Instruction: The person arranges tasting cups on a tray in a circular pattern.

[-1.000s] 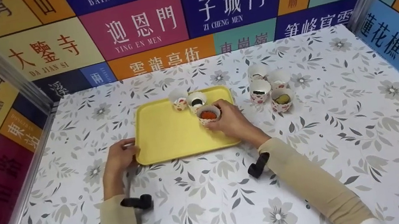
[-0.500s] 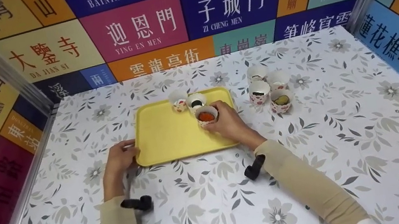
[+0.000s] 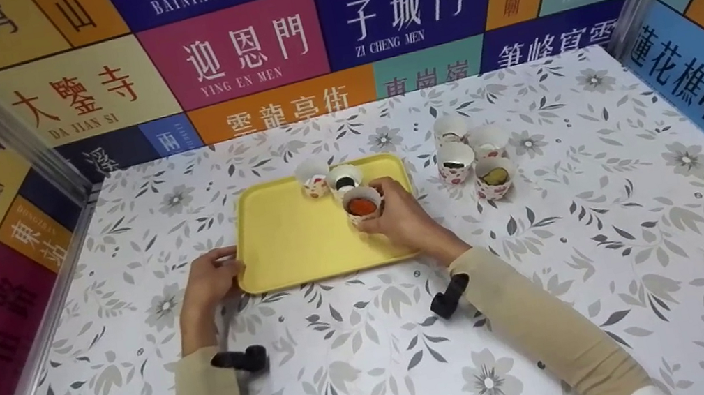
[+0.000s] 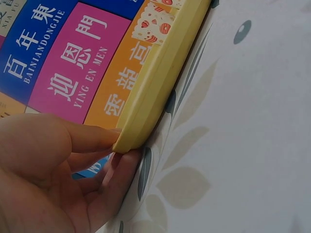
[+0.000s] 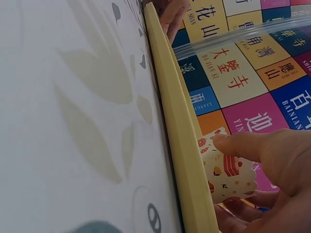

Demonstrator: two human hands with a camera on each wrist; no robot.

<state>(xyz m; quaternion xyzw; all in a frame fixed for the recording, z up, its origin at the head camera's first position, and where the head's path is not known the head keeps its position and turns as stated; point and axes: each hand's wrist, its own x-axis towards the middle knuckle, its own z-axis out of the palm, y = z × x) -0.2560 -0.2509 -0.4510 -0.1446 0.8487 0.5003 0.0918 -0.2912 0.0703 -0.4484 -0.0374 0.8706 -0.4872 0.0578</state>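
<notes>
A yellow tray (image 3: 288, 243) lies on the table. My left hand (image 3: 209, 276) pinches its near left corner, thumb above and fingers below in the left wrist view. My right hand (image 3: 401, 218) grips a patterned paper cup (image 3: 355, 217) with an orange-red filling (image 3: 362, 206), over the tray's right part. The right wrist view shows the thumb against the side of this cup (image 5: 226, 170); whether its base touches the tray is hidden. Behind it on the tray stand a cup with something dark inside (image 3: 345, 179) and another paper cup (image 3: 315, 178).
Several more paper cups stand close together on the table right of the tray. One holds something dark (image 3: 457, 167), another a greenish-yellow piece (image 3: 494, 178). A wall of coloured sign panels (image 3: 237, 53) closes off the back, with side walls left and right.
My right hand and its cup have edged slightly left over the tray. The left hand stays at the corner, and the other cups stand where they were.
</notes>
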